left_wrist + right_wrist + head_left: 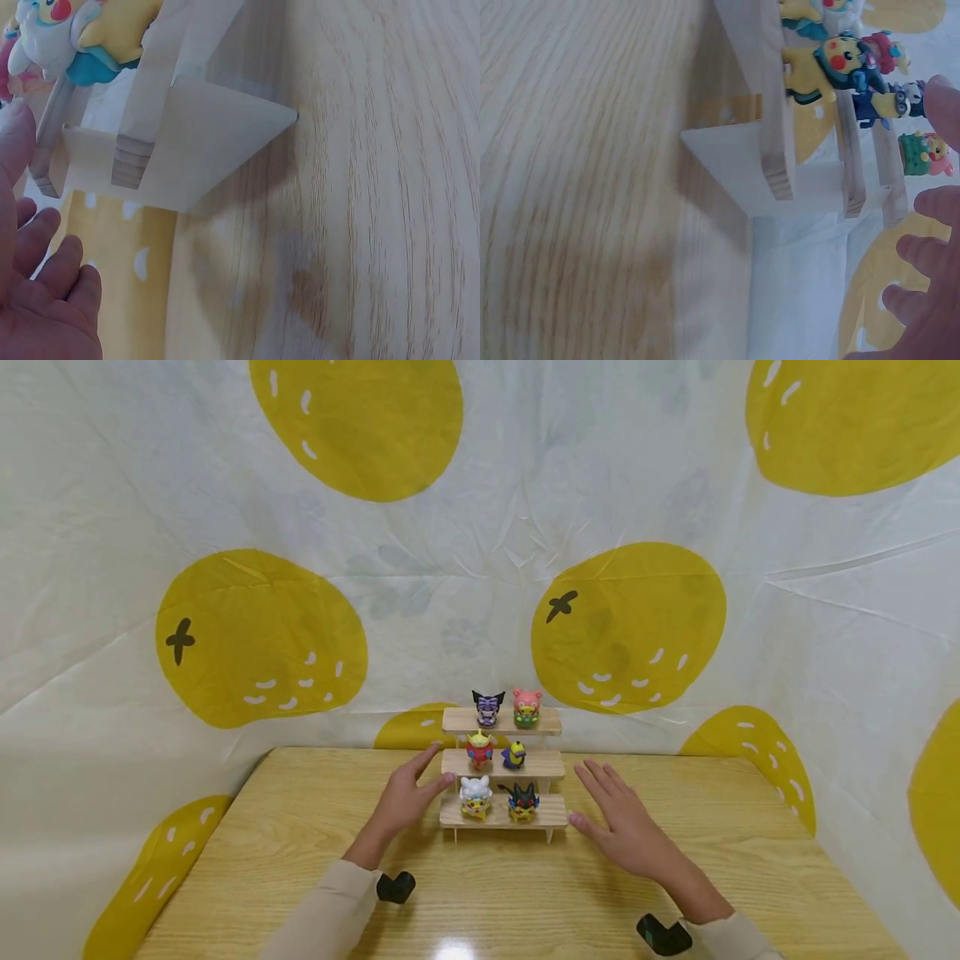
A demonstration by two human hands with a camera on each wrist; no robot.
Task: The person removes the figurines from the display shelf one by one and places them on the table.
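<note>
A three-tier wooden display stand (502,817) holds toy figures on each step. On top are a black-and-purple eared figure (487,710) and a pink-hooded one (527,708). The middle step bears a red-suited figure (480,750) and a small yellow-and-blue one (514,755). Below stand a white-hooded figure (476,798) and a black-hooded one (522,802). My left hand (405,793) is at the stand's left end, thumb close to the planks; contact cannot be told. Apart from the right end, my right hand (618,822) has its fingers extended, holding nothing.
The stand rests on a wood-grain table (300,877), towards its back edge. Behind and at both sides hangs a white sheet (480,610) printed with large yellow fruit shapes. Dark wrist pieces (396,887) show near both sleeves.
</note>
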